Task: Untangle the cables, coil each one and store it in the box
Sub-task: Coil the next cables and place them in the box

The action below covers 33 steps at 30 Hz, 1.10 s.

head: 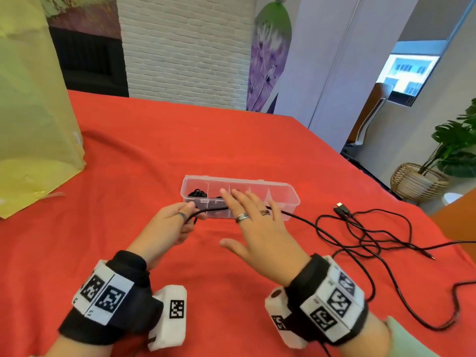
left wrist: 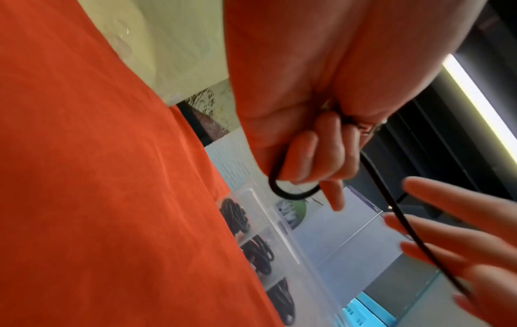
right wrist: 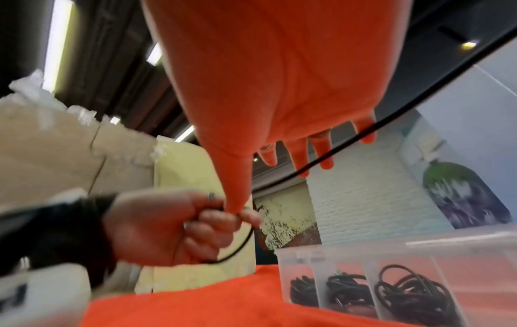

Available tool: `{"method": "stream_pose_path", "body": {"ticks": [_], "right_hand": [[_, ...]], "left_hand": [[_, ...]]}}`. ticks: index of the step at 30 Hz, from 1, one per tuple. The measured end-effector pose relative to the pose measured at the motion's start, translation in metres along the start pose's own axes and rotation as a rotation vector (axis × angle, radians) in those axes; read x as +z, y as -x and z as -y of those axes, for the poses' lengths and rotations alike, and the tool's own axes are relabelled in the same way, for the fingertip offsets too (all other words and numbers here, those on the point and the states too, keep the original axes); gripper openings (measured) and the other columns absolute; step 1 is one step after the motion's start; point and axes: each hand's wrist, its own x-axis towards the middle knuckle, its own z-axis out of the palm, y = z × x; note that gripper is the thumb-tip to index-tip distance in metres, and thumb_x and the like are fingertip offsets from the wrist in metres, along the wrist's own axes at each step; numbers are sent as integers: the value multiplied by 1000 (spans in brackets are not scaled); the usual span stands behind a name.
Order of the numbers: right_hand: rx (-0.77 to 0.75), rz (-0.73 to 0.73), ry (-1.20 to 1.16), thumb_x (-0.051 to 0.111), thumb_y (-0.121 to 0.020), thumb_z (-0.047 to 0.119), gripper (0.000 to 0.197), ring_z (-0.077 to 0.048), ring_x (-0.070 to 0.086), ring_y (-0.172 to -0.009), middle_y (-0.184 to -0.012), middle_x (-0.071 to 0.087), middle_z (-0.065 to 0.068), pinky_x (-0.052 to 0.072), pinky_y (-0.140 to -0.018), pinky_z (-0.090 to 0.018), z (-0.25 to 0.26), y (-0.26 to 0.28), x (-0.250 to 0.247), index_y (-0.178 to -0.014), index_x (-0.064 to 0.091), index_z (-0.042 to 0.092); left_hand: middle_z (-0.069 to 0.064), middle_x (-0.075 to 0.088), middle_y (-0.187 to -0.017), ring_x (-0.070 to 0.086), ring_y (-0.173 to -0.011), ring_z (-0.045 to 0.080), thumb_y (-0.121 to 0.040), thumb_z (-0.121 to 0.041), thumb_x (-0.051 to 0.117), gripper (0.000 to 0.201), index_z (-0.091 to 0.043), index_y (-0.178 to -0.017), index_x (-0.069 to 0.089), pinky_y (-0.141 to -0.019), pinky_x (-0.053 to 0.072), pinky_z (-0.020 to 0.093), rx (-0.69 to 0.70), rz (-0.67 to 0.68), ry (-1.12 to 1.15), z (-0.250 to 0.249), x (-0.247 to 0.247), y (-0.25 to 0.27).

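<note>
I see no readable writing, only black-and-white marker squares on my wristbands, above the red cloth (head: 154, 150). The clear box (head: 283, 188) lies long axis left-right at centre, coiled cables (right wrist: 411, 285) in its left compartments. My left hand (head: 175, 222) grips a black cable (head: 304, 220) that trails right under my flat, spread right hand (head: 257, 228).

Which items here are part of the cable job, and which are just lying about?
Job: cable in the left hand's grip, passing under the open right hand; loose cables; box holding coils.
Lying about: yellow bag; red cloth; plant.
</note>
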Motion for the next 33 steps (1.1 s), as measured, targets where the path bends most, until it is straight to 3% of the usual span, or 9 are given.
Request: {"method": "stream_pose_path", "body": {"ticks": [2, 4, 12, 15, 18, 22, 27, 30, 33], "right_hand": [[13, -84, 84, 32, -87, 47, 54, -22, 57, -116, -120, 60, 1, 39, -100, -55, 4, -8, 11, -135, 44, 25], [8, -99, -7, 30, -90, 42, 42, -25, 63, -95, -95, 63, -1, 45, -90, -48, -4, -17, 11, -110, 60, 21], [56, -161, -516, 31, -95, 43, 28, -17, 60, -80, -86, 66, 5, 48, -73, -42, -8, -23, 4, -103, 55, 34], [76, 91, -394, 29, -100, 40, 28, -31, 61, -91, -95, 67, -7, 49, -77, -45, -2, -22, 15, -118, 50, 34], [48, 365, -265, 28, -100, 42, 31, -36, 59, -98, -105, 63, -15, 46, -80, -43, 3, -11, 18, -116, 48, 25], [-131, 549, -216, 29, -100, 43, 34, -37, 58, -96, -104, 62, -19, 40, -72, -39, 21, 13, 10, -117, 46, 19], [-185, 95, -149, 27, -92, 56, 41, -24, 63, -78, -78, 65, 1, 46, -59, -34, 15, 18, -16, -85, 54, 25], [-142, -315, -94, 37, -88, 52, 38, -11, 61, -60, -63, 62, 8, 39, -44, -24, 3, 8, -28, -74, 61, 27], [-18, -400, -281, 49, -80, 57, 36, -6, 56, -63, -66, 64, 7, 40, -51, -27, -4, -6, -34, -72, 66, 26]], "left_hand": [[-6, 25, -51, 19, -41, 6, -101, -27, 32, 41, -1, -91, 62, -39, 20, 16, -12, 71, 92, -4, 4, 5], [-5, 26, -52, 20, -43, 7, -100, -30, 32, 43, -1, -93, 63, -41, 24, 17, -33, 138, 161, -9, 6, 10], [-7, 27, -51, 24, -42, 6, -85, -41, 62, 40, -3, -91, 69, -51, 43, 22, 6, 553, 485, -16, 12, 22], [-2, 46, -56, 43, -46, 9, -83, -18, 65, 18, -4, -92, 71, -50, 45, 22, 50, 468, 579, -17, 14, 22], [13, 71, -88, 69, -80, 26, -75, -11, 62, 30, 1, -102, 66, -70, 57, 30, 113, 292, 677, -16, 11, 14], [18, 63, -120, 62, -111, 29, -91, -4, 40, 34, 4, -122, 51, -92, 52, 32, 199, 111, 646, -12, 3, 6], [14, 66, -115, 67, -102, 22, -97, -7, 35, 25, -5, -110, 57, -89, 52, 28, 85, 133, 377, -5, 7, 6], [16, 68, -106, 69, -90, 23, -96, -23, 40, 28, -5, -107, 59, -80, 56, 27, -5, 314, 277, -8, 13, 15], [21, 68, -107, 69, -89, 29, -81, -55, 57, 59, -3, -107, 62, -71, 55, 26, -104, 590, 350, -12, 15, 23]]}}
